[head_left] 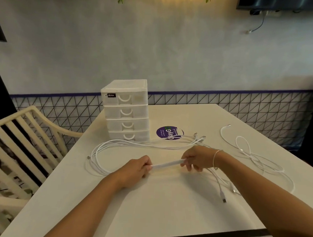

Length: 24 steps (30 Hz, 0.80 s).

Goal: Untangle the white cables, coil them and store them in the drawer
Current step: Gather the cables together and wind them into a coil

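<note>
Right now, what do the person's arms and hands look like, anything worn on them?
Both forearms are bare, with no sleeves in view. The right hand has a thin, pale beaded bracelet around its wrist, with what looks like a small charm hanging below. The left hand and its wrist carry nothing: no watch, ring or glove is visible.

Black label (110, 95) on top-left front of white drawer unit (127, 110): white lettering, ends in "box", first letters unclear. Round purple sticker (166, 132) on surface (166, 200) beside drawer unit: large white "playG", partly covered by white cables (178, 137); smaller lines of print too small to read.
</note>
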Motion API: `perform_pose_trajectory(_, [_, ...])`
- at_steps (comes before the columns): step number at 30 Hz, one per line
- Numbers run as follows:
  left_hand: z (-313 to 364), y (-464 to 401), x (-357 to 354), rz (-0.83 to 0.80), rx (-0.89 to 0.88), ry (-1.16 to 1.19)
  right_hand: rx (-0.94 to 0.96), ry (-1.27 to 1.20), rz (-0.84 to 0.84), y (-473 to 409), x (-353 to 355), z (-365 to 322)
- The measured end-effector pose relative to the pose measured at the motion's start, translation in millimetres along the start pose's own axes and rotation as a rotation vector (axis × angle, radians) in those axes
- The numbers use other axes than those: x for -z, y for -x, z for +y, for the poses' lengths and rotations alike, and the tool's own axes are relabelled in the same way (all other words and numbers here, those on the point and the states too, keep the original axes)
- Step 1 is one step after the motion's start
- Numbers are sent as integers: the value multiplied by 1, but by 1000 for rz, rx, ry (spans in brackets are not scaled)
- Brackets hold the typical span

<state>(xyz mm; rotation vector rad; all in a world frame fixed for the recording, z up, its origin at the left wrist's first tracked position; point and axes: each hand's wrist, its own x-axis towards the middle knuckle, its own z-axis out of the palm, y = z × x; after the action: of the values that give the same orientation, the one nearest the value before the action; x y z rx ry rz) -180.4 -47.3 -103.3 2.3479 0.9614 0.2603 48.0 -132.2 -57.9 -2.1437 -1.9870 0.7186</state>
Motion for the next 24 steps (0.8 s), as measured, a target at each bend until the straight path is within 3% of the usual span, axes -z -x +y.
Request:
perform_pose_trajectory(5, [-6, 1, 9, -10, 15, -87, -6, 191, 85, 2, 1, 8])
perform_pose_trajectory(10, [-19, -3, 12, 100, 34, -91, 144, 237, 11, 18, -16, -17])
perform_pose_trajectory(16, [2, 4, 7, 14, -142, -180, -48, 374, 143, 8, 3, 1])
perform_pose_trajectory(24, [-27, 12, 16, 61, -111, -289, -22, 259, 153, 2, -10, -7])
